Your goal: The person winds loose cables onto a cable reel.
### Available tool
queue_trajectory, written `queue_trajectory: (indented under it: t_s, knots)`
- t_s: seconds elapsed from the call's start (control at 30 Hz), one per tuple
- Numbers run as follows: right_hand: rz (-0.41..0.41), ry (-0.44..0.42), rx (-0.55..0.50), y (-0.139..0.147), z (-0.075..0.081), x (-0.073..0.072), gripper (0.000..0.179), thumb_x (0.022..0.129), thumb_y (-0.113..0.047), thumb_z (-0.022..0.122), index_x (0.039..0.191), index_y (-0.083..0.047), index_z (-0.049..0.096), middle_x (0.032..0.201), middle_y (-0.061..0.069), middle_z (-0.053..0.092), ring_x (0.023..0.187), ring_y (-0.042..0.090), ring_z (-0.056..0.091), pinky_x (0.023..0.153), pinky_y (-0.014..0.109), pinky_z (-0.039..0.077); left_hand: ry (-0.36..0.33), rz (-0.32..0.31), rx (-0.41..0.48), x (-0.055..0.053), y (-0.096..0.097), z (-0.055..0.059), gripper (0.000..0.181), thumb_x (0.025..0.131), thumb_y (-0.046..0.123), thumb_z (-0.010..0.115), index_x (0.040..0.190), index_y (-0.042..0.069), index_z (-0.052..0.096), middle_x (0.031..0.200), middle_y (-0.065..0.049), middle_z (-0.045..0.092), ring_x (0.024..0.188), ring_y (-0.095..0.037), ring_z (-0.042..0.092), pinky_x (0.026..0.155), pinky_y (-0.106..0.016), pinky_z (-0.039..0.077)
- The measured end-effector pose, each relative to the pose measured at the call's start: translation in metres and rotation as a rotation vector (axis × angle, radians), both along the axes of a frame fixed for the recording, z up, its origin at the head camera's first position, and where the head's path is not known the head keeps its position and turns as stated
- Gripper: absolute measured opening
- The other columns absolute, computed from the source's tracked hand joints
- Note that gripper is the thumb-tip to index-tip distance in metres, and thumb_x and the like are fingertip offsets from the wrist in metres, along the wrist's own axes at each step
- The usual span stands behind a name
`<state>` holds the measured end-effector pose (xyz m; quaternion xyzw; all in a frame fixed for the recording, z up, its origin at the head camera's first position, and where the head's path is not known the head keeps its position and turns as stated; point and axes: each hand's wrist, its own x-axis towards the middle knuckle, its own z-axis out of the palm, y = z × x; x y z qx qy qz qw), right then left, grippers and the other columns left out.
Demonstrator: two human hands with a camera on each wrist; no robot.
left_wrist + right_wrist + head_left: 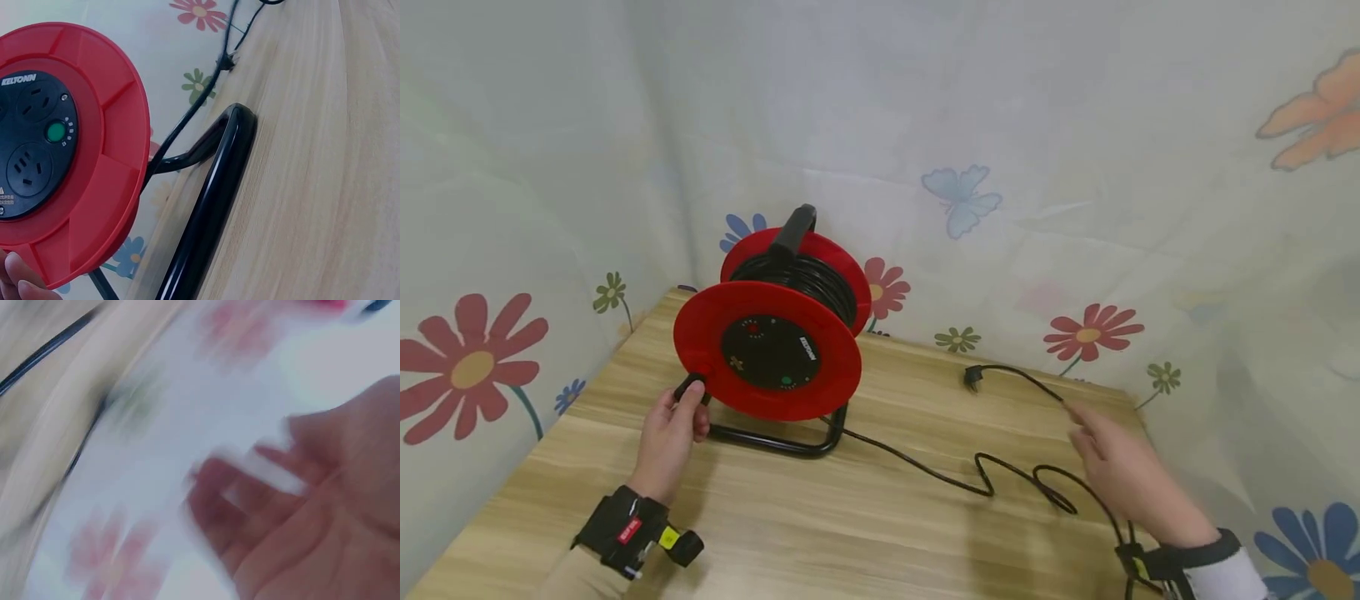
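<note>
A red cable reel (767,350) with black cable (801,279) wound on it stands on a black tubular frame (775,442). My left hand (668,437) grips the small black crank knob (691,388) at the reel's lower left rim; in the left wrist view only a few fingers (22,278) show at the corner. From the reel a loose length of cable (917,467) runs right over the table to a black plug (973,377). My right hand (1123,471) is above this cable, blurred. In the right wrist view its fingers (250,506) are loosely bent around nothing.
The wooden table (865,533) meets a pale curtain (865,117) printed with flowers and butterflies at its back and sides. Loops of the loose cable lie on the right half, some passing under my right wrist. The reel's black carrying handle (793,233) rises on top.
</note>
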<state>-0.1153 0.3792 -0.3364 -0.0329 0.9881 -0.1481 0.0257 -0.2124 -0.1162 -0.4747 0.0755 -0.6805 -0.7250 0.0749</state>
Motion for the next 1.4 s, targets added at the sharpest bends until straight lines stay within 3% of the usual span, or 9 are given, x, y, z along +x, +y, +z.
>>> queue_trajectory:
  t_s: [0.1, 0.23, 0.47, 0.73, 0.93, 1.03, 1.17, 1.23, 1.4]
  knots:
    - [0.147, -0.051, -0.088, -0.064, 0.005, -0.001, 0.045, 0.103, -0.035, 0.039, 0.14, -0.01, 0.044, 0.135, 0.016, 0.054, 0.117, 0.028, 0.052, 0.094, 0.057, 0.046, 0.001, 0.014, 0.0, 0.0, 0.0, 0.0, 0.036, 0.095, 0.043, 0.053, 0.09, 0.008, 0.048, 0.064, 0.008, 0.052, 0.062, -0.011, 0.05, 0.055, -0.02, 0.045]
    - [0.246, -0.201, -0.07, -0.097, -0.033, -0.016, 0.046, 0.098, -0.043, 0.046, 0.132, -0.011, 0.052, 0.129, 0.013, 0.058, 0.113, 0.022, 0.054, 0.091, 0.051, 0.049, 0.001, 0.002, 0.043, -0.002, 0.001, 0.0, 0.034, 0.095, 0.042, 0.054, 0.088, 0.009, 0.048, 0.064, 0.008, 0.052, 0.061, -0.01, 0.05, 0.054, -0.019, 0.045]
    - [0.029, -0.159, -0.073, -0.089, -0.1, -0.066, 0.033, 0.095, -0.027, 0.058, 0.107, 0.003, 0.055, 0.088, 0.013, 0.062, 0.07, 0.017, 0.057, 0.062, 0.038, 0.05, 0.013, -0.009, 0.072, -0.004, 0.002, -0.002, 0.034, 0.094, 0.042, 0.055, 0.089, 0.009, 0.049, 0.064, 0.008, 0.051, 0.061, -0.01, 0.05, 0.054, -0.019, 0.044]
    - [-0.068, -0.126, -0.149, -0.094, -0.142, -0.096, 0.044, 0.089, -0.016, 0.063, 0.119, 0.011, 0.043, 0.068, 0.002, 0.05, 0.053, 0.013, 0.046, 0.048, 0.027, 0.039, 0.02, -0.014, 0.068, -0.005, 0.004, -0.006, 0.035, 0.094, 0.041, 0.055, 0.091, 0.006, 0.05, 0.064, 0.008, 0.052, 0.06, -0.009, 0.05, 0.053, -0.018, 0.044]
    - [-0.07, -0.217, -0.318, -0.085, -0.129, -0.088, 0.058, 0.091, 0.0, 0.048, 0.14, 0.015, 0.021, 0.075, 0.009, 0.055, 0.058, 0.016, 0.053, 0.051, 0.026, 0.041, 0.027, -0.026, 0.043, -0.005, 0.007, -0.003, 0.033, 0.095, 0.04, 0.054, 0.089, 0.008, 0.049, 0.064, 0.009, 0.052, 0.06, -0.009, 0.05, 0.053, -0.018, 0.045]
    - [-0.106, -0.231, -0.467, -0.072, -0.106, -0.079, 0.06, 0.096, -0.002, 0.042, 0.145, 0.013, 0.011, 0.107, 0.029, 0.055, 0.092, 0.031, 0.06, 0.07, 0.037, 0.05, 0.033, -0.027, 0.027, -0.005, 0.007, -0.001, 0.031, 0.096, 0.04, 0.053, 0.088, 0.011, 0.05, 0.064, 0.009, 0.052, 0.061, -0.009, 0.05, 0.054, -0.018, 0.045]
    - [-0.121, -0.156, -0.491, -0.043, -0.081, -0.063, 0.065, 0.101, -0.03, 0.044, 0.149, 0.003, 0.014, 0.141, 0.035, 0.035, 0.125, 0.042, 0.039, 0.095, 0.058, 0.043, 0.035, -0.016, -0.012, -0.006, 0.005, 0.0, 0.031, 0.096, 0.042, 0.051, 0.087, 0.012, 0.05, 0.065, 0.01, 0.053, 0.062, -0.009, 0.051, 0.055, -0.018, 0.046]
    - [-0.112, -0.066, -0.419, -0.024, -0.076, -0.055, 0.065, 0.101, -0.041, 0.042, 0.148, -0.002, 0.023, 0.142, 0.032, 0.038, 0.122, 0.042, 0.044, 0.094, 0.06, 0.044, 0.034, -0.008, -0.025, -0.006, 0.003, -0.001, 0.032, 0.096, 0.042, 0.051, 0.087, 0.012, 0.05, 0.065, 0.01, 0.053, 0.062, -0.009, 0.052, 0.055, -0.018, 0.047]
    - [-0.103, 0.118, -0.194, 0.019, -0.081, -0.038, 0.039, 0.105, -0.023, 0.034, 0.134, -0.001, 0.048, 0.093, 0.022, 0.06, 0.062, 0.023, 0.052, 0.056, 0.037, 0.046, 0.028, -0.004, -0.015, -0.006, 0.0, -0.002, 0.032, 0.096, 0.041, 0.052, 0.086, 0.011, 0.05, 0.064, 0.009, 0.055, 0.061, -0.009, 0.052, 0.055, -0.018, 0.046]
